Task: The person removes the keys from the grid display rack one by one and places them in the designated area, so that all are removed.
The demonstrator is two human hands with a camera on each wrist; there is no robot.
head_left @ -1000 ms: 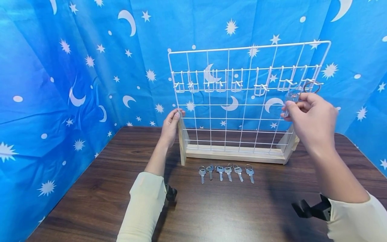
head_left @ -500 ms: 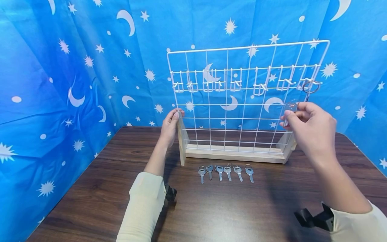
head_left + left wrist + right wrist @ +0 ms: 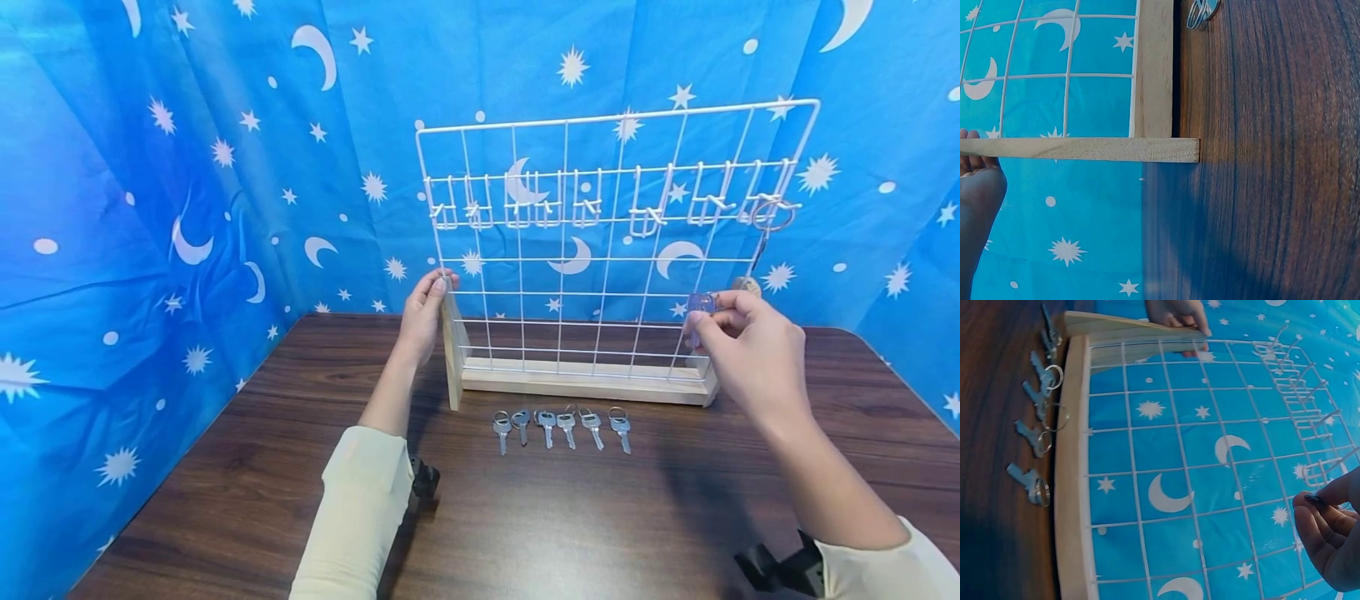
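Note:
A white wire grid rack (image 3: 566,259) with a wooden base stands upright on the table, with a row of white hooks (image 3: 647,218) across its upper part. My left hand (image 3: 422,317) grips the rack's left wooden upright (image 3: 1085,149). At the rack's right side, my right hand (image 3: 753,350) pinches a clear, purplish keychain tag (image 3: 701,305) between thumb and fingers. Above it, a large metal ring (image 3: 772,215) is at the rightmost hook, with a link hanging down toward the hand. A small round piece (image 3: 748,287) shows behind the fingers. In the right wrist view the pinched tag is mostly hidden.
Several silver keys (image 3: 567,428) with small rings lie in a row on the dark wooden table (image 3: 555,508), just in front of the rack's wooden base (image 3: 581,383). A blue cloth (image 3: 360,100) with moons and stars hangs behind and at the left.
My right hand has moved down and slightly left with the keychain tag. The metal ring stays up at the rightmost hook, and its link now hangs stretched below. The left hand has kept its place.

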